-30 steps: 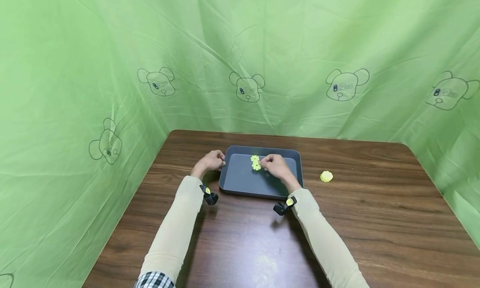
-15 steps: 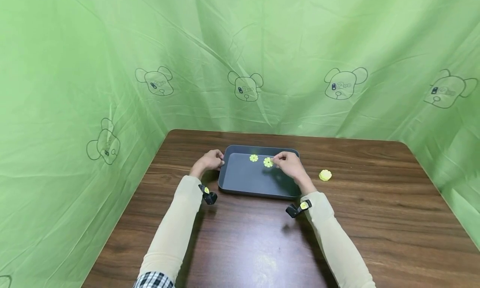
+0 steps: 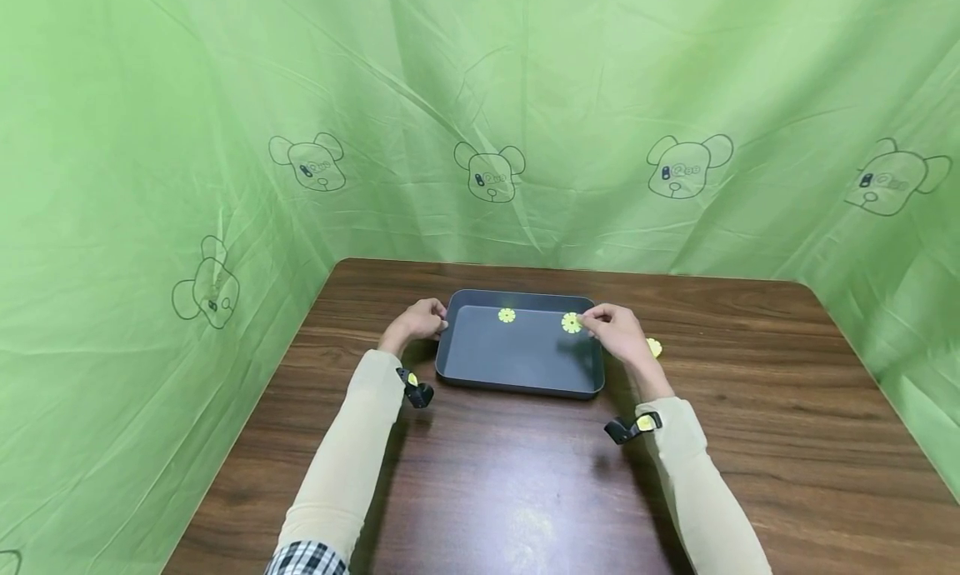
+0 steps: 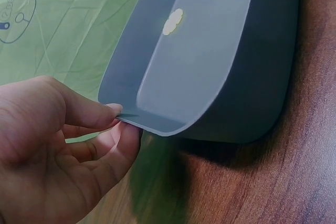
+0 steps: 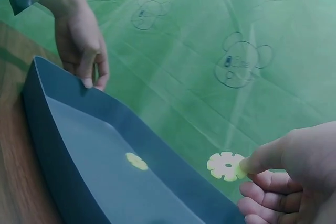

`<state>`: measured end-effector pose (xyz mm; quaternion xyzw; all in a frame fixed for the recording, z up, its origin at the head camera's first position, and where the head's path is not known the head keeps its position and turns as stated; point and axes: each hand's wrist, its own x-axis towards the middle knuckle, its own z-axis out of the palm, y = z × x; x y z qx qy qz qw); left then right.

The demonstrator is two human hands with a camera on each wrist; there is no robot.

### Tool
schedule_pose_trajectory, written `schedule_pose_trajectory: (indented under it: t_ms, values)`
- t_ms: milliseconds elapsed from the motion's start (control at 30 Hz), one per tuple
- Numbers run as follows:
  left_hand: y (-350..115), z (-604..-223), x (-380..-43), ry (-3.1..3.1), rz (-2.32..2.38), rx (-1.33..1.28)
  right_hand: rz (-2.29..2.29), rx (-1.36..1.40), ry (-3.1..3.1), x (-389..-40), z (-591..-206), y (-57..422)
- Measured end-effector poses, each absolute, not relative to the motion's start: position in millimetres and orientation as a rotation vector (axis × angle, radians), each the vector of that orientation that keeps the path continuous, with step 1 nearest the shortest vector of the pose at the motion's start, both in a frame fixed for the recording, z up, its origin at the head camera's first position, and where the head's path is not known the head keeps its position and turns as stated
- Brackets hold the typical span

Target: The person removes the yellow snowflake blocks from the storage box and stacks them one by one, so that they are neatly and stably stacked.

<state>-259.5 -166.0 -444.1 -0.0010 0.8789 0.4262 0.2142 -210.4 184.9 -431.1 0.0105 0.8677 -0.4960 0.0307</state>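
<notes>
My left hand pinches the rim at the left end of a dark grey rectangular tray; thumb and fingers meet on that rim in the left wrist view. Between thumb and fingertips, my right hand holds a yellow-green flower-shaped disc with notched edges and a hole in its centre. In the head view it hovers over the tray's right part. Another flower-shaped disc lies inside, near the tray's back wall. More yellow flower-shaped discs rest on the table right of the tray, partly hidden behind my right hand.
The brown wood-grain table extends in front of the tray and to its right. A green curtain with printed bear heads hangs behind the table and along its sides.
My right hand has carried its flower-shaped disc rightward, away from the one left in the tray, toward the tray's right end. My left hand has stayed at the rim.
</notes>
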Motion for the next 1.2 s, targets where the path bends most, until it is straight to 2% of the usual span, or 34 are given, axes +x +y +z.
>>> schedule_pose_trajectory:
  t_ms: [600, 933, 1200]
  values:
    - [-166.5, -446.5, -261.6, 2.437, 1.182, -0.013, -1.519, 0.22, 2.696, -190.0, -429.9, 251.0]
    - [-165.8, -447.1, -261.1, 2.427, 1.196, -0.017, -1.466, 0.331, 2.685, -187.9, -437.3, 283.9]
    - [-166.7, -446.0, -260.8, 2.429, 1.189, 0.001, -1.368, 0.32, 2.613, -191.2, -447.9, 301.4]
